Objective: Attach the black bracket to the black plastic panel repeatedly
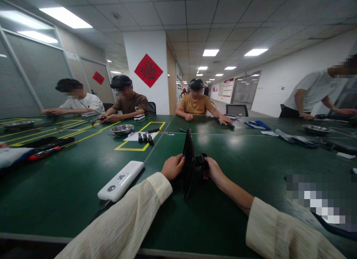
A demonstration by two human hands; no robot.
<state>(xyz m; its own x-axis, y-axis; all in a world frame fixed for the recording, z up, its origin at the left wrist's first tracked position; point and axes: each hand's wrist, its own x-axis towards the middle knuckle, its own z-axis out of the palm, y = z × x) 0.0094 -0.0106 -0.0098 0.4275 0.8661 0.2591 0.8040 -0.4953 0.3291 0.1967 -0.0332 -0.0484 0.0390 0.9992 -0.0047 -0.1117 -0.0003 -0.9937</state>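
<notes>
To the left a white power bank (121,181) lies on the green table (156,221), and right of it the left hand (173,166) meets a black panel (189,164), fingertips too hidden to tell their grip. The panel stands edge-on between the hands, faces left and right, its longest visible line running up and slightly right, while the right hand (213,168) pinches the black bracket (200,160) on its right face.

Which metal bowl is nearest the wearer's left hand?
The middle bowl, beside the white paper and three black pieces. It's nearest the left hand; the left-edge bowl and right-side bowl sit farther away.
</notes>
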